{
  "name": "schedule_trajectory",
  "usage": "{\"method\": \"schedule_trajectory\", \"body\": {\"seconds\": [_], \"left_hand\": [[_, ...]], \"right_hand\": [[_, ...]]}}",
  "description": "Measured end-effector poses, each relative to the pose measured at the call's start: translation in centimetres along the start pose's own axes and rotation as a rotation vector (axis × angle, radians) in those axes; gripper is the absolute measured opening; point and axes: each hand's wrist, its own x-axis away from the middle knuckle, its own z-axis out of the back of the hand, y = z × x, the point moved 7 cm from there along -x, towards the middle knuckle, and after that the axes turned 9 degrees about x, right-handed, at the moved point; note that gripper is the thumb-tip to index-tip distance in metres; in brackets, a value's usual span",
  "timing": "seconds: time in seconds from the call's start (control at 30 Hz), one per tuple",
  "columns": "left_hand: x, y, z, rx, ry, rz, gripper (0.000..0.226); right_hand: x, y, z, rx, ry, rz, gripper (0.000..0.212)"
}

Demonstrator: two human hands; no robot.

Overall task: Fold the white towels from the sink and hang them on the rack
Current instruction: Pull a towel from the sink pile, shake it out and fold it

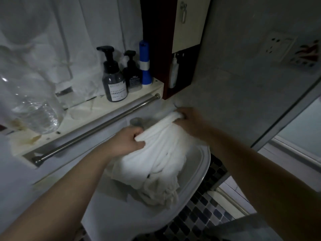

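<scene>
A white towel [159, 153] is bunched over the white sink [199, 174], its lower part crumpled in the basin. My left hand [126, 141] grips the towel's upper edge at the left. My right hand [189, 122] grips the same edge further back and to the right, near the wall. The edge is stretched between the two hands. The steel towel rack [97, 127] runs as a bar along the front of the shelf, left of the sink, with nothing hanging on it.
On the shelf above the rack stand two dark pump bottles [114, 79], a blue and white container [145, 63] and a clear plastic bottle [33, 108]. A dark wooden cabinet [159, 46] hangs behind them. The tap [137, 122] is partly hidden behind the towel. Mosaic floor tiles [205, 213] lie below the sink.
</scene>
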Motion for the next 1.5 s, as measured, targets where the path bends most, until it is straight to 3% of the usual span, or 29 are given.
{"method": "schedule_trajectory", "body": {"seconds": [0.13,0.23,0.3,0.37,0.5,0.63,0.7,0.77,0.8,0.87,0.93,1.0,1.13,1.2,1.33,1.4,1.47,1.5], "left_hand": [[0.2,-2.8,0.8,-0.132,0.151,0.018,0.018],[0.2,-6.3,2.0,-0.179,0.257,0.225,0.014],[0.6,-8.6,2.1,-0.13,0.289,0.37,0.025],[0.6,-8.9,1.8,-0.087,0.308,0.392,0.031],[-0.2,-3.5,1.6,-0.032,0.39,0.115,0.023],[-0.1,3.7,0.7,-0.14,0.371,-0.205,0.032],[0.0,6.1,-0.2,-0.018,0.292,-0.331,0.021],[0.3,7.1,-0.6,0.068,0.246,-0.384,0.018],[0.5,7.0,-0.6,0.054,0.237,-0.401,0.014],[0.8,5.7,-0.7,-0.042,0.159,-0.392,0.013],[0.9,3.4,-1.5,-0.2,0.013,-0.316,0.026],[1.2,1.2,-1.8,-0.282,-0.021,-0.269,0.026],[2.1,-2.0,0.3,-0.147,0.067,-0.228,0.029],[2.5,-3.5,1.4,-0.147,0.078,-0.183,0.039],[3.1,-5.7,3.2,-0.137,0.184,-0.04,0.028],[3.1,-6.1,3.2,-0.015,0.237,0.043,0.022],[3.0,-4.7,2.9,0.094,0.282,0.02,0.017],[2.9,-3.5,2.7,0.145,0.296,-0.015,0.017]], "right_hand": [[0.4,2.8,2.8,-0.031,0.093,-0.104,0.017],[0.9,5.1,4.1,-0.041,0.165,-0.24,0.014],[1.2,6.6,4.7,-0.058,0.208,-0.309,0.02],[1.5,7.1,3.8,-0.019,0.118,-0.314,0.021],[3.0,6.0,0.9,-0.055,-0.046,-0.328,0.043],[3.3,-0.9,-2.4,-0.084,-0.186,-0.068,0.077],[2.9,-3.3,-3.7,-0.054,-0.23,0.012,0.061],[2.7,-4.2,-4.1,-0.026,-0.234,-0.035,0.017],[2.8,-4.2,-3.9,-0.009,-0.227,-0.056,0.006],[3.0,-3.8,-3.3,0.039,-0.192,-0.045,0.022],[3.3,-3.0,-2.6,0.063,-0.159,-0.033,0.028],[3.3,-2.1,-1.4,0.019,-0.071,-0.027,0.032],[2.6,1.9,1.8,-0.207,0.15,-0.207,0.031],[2.7,4.1,3.0,-0.213,0.223,-0.277,0.026],[3.7,7.8,3.9,-0.164,0.315,-0.431,0.02],[4.0,8.7,3.6,-0.13,0.32,-0.479,0.022],[4.2,8.0,2.8,-0.073,0.273,-0.454,0.006],[4.3,6.9,2.2,-0.078,0.233,-0.402,0.021]]}}
